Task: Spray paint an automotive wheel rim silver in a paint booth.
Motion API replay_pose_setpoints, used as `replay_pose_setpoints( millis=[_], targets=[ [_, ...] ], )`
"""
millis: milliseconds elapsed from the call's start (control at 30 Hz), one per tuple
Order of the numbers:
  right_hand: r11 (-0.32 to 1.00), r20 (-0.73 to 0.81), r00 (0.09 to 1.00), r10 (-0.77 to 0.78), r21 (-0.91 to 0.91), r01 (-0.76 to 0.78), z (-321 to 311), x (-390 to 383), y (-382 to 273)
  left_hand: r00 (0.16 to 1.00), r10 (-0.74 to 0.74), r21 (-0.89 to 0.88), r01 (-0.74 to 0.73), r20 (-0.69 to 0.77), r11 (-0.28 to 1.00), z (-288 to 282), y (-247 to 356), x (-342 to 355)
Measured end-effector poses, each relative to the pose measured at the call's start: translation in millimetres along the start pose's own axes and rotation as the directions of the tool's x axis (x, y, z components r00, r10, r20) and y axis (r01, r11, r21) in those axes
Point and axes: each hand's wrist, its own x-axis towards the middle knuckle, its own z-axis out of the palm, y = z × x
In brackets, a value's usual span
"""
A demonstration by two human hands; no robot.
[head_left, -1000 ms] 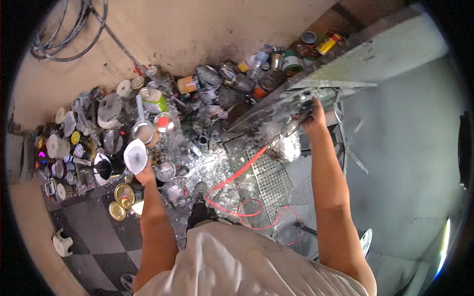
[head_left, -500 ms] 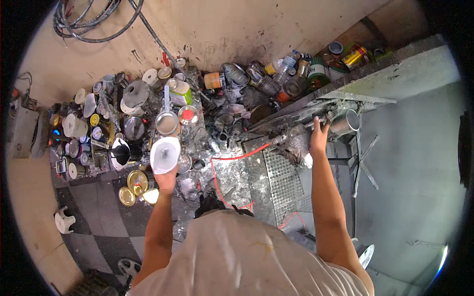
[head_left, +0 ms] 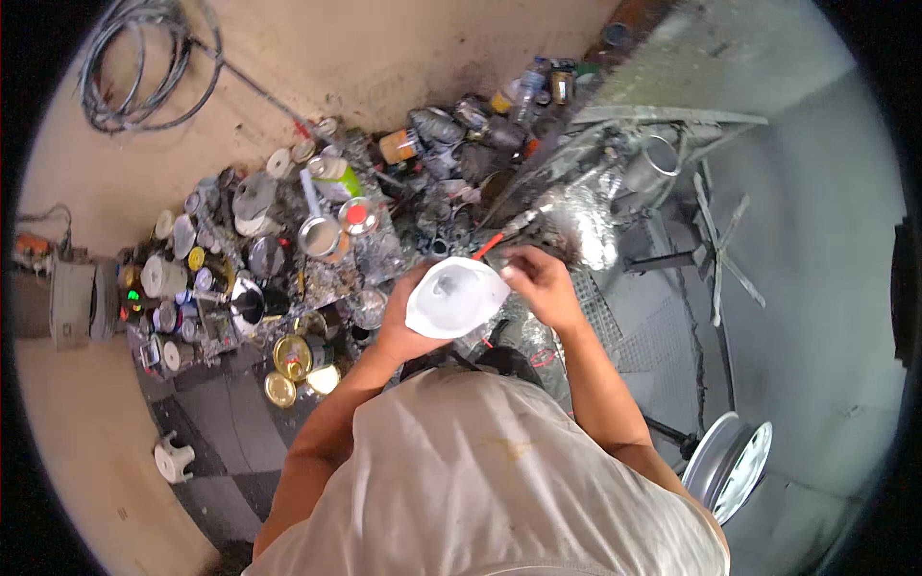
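A white, wide-mouthed plastic container [head_left: 463, 300] with an uneven rim is in front of my chest, and a little pale liquid seems to lie at its bottom. My left hand [head_left: 401, 322] is wrapped around its left side. The bent fingers of my right hand [head_left: 544, 286] pinch at its right rim. Beyond my right hand, a metal cup [head_left: 653, 165] sits on its side by the foil-wrapped bench end, with a red hose [head_left: 488, 246] nearby. To the left stand a metal can of greyish-beige liquid [head_left: 320, 237] with a handled tool across it and a red-capped can [head_left: 358, 215].
Paint-stained cans and cups [head_left: 252, 206] crowd the left bench. Open gold tins [head_left: 292, 357] stand near my left arm. A white stool [head_left: 174, 459] is on the checkered floor. A wheel rim [head_left: 730, 466] stands at lower right, below a metal stand [head_left: 722, 254]. Coiled hose [head_left: 144, 67] hangs on the wall.
My left hand has brought the white container rightward to my middle. My right hand has left the metal cup's area and come to the container's rim. The whole view has turned slightly.
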Motion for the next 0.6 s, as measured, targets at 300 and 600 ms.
replay_pose_setpoints(
  millis=[300,600],
  targets=[
    [0.738,0.154,0.951,-0.268,-0.602,0.305,-98.5,-21.8,-77.7,0.97,-0.076,-0.055,0.091,0.231,0.994,87.2,42.7,47.1],
    [0.975,-0.327,0.919,-0.221,-0.096,0.201,-278.0,8.6,-109.3,0.997,-0.056,0.134,0.048,0.056,0.99,164.2,67.5,75.0]
  ],
)
